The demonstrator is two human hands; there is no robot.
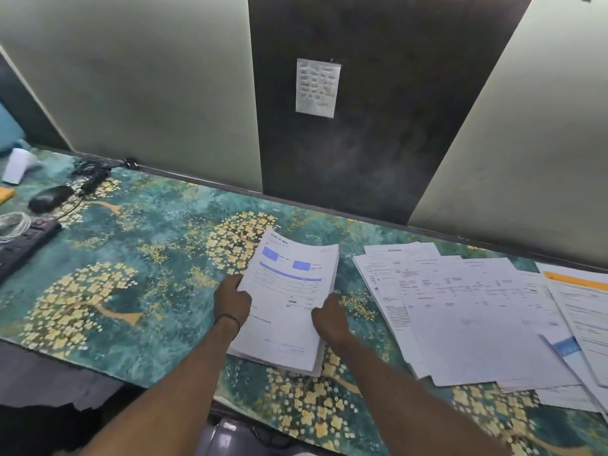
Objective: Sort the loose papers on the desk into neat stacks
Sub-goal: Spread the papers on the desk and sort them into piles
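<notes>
- At mid-counter [158, 232], a stack [289, 301] of printed sheets is held between both hands; the top sheet shows blue blocks and a blue band.
- Left hand [232, 301]: fingers [229, 284] curled round the stack's left edge, thumb on the top sheet. A dark wristband [227, 319] sits on this wrist.
- Right hand [330, 319]: gripping the stack's right edge, thumb on top.
- The stack's far end is raised and bowed. Its near end is low over the counter; whether it touches cannot be told.
- Loose papers [460, 307] lie fanned and overlapping on the counter to the right, apart from the stack. One has an orange strip at the far right.
- Far left of the counter: a black mouse [51, 198], a power strip [24, 245] and a coiled cable [14, 222].
- A note [317, 88] is pinned on the dark wall panel [378, 143] behind.
</notes>
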